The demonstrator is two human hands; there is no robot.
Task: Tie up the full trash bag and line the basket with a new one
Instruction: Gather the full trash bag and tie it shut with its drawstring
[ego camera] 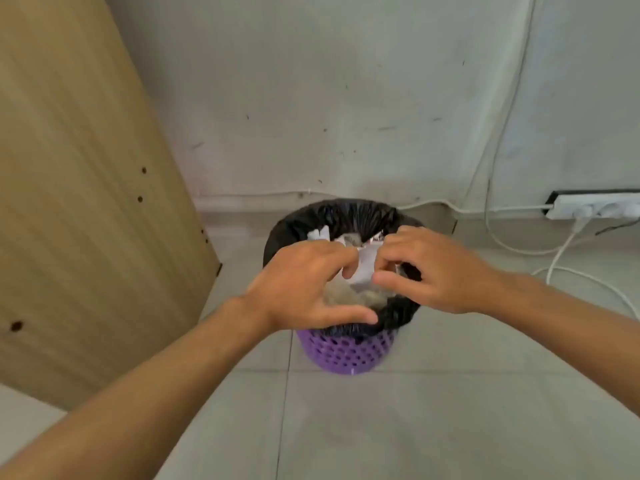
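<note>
Here, the black trash bag [349, 211] sits in the purple perforated basket [346, 353] at the centre of the frame, its edge folded down over the basket's rim. The basket stands on the pale tiled floor [415, 427], close to the grey wall [346, 98]. White paper scraps [363, 268] and greyish rubbish fill the bag's mouth.

Both hands hover directly over that mouth, covering most of it. The left hand [304, 289], reaching in from the lower left, has its fingers curled down among the paper and its thumb stretched along the bag's near edge. The right hand [436, 268], coming from the right, has its fingers bent down into the rubbish as well, thumb pointing toward the left hand. Whether either hand actually pinches the bag or the paper cannot be told; the fingertips are hidden.

A tan wooden panel [86, 185] leans across the left of the frame. At the right edge, a white power strip [595, 207] lies against the wall, with white cables [571, 271] trailing over the floor. No readable writing shows anywhere.
</note>
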